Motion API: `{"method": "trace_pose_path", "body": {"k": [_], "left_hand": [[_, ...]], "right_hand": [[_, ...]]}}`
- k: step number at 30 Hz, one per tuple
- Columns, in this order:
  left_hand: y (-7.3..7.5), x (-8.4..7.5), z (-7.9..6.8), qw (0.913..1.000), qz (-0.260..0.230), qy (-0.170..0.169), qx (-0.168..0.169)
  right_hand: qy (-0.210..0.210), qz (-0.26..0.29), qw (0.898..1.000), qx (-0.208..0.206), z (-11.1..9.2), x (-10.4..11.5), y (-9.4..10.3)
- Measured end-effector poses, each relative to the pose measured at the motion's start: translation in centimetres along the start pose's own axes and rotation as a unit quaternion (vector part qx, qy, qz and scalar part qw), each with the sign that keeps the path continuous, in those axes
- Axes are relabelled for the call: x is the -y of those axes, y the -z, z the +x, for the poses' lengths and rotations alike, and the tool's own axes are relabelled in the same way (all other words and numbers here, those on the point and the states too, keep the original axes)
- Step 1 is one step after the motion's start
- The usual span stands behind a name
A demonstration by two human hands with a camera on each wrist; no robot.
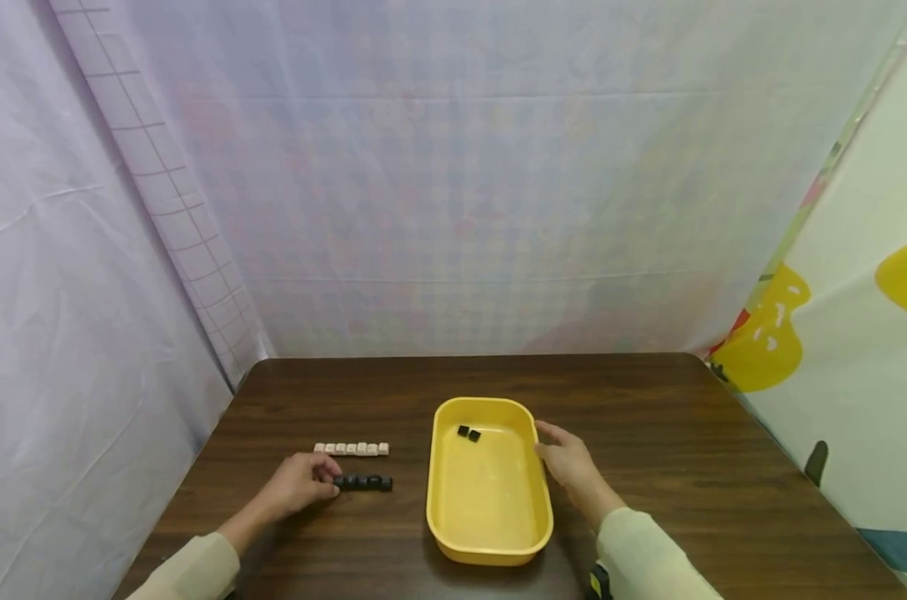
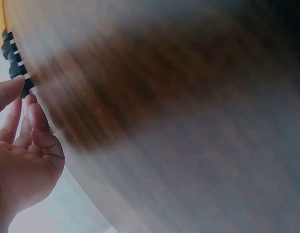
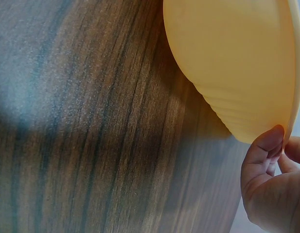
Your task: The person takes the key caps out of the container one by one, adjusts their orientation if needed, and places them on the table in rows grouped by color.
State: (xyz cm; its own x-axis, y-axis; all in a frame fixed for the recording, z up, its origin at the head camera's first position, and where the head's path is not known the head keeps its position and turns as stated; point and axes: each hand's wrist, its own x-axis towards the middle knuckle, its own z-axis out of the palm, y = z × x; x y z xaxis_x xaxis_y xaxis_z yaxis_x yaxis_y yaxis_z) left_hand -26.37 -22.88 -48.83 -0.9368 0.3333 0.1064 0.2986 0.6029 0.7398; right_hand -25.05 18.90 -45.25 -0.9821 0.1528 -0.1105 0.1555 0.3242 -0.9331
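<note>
A row of black keycaps (image 1: pixel 363 482) lies on the table left of the yellow tray (image 1: pixel 491 552). My left hand (image 1: pixel 301 483) pinches the keycap at the row's left end between thumb and fingertips. The left wrist view shows the black keycaps (image 2: pixel 12 56) extending past those fingers. Just behind them runs a row of white keycaps (image 1: pixel 351 449). Two loose black keycaps (image 1: pixel 469 433) lie inside the tray at its far left. On the tray's right side, my right hand (image 1: pixel 572 468) grips the rim, which the right wrist view shows between thumb and fingers (image 3: pixel 269 145).
The dark wood-grain table (image 1: pixel 648 417) reaches back to a pale patterned curtain (image 1: pixel 461 208). More white cloth (image 1: pixel 71 333) hangs along the left side, and a cloth with yellow shapes (image 1: pixel 859 400) along the right.
</note>
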Motion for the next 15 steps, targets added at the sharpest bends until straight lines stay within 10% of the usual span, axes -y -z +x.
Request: {"method": "trace_pose_path", "body": {"k": [15], "left_hand": [[0.8, -1.4, 0.7, 0.9990, 0.026, 0.011, -0.035]], "right_hand": [[-0.016, 0.008, 1.000, -0.004, 0.1, -0.1, 0.0]]}}
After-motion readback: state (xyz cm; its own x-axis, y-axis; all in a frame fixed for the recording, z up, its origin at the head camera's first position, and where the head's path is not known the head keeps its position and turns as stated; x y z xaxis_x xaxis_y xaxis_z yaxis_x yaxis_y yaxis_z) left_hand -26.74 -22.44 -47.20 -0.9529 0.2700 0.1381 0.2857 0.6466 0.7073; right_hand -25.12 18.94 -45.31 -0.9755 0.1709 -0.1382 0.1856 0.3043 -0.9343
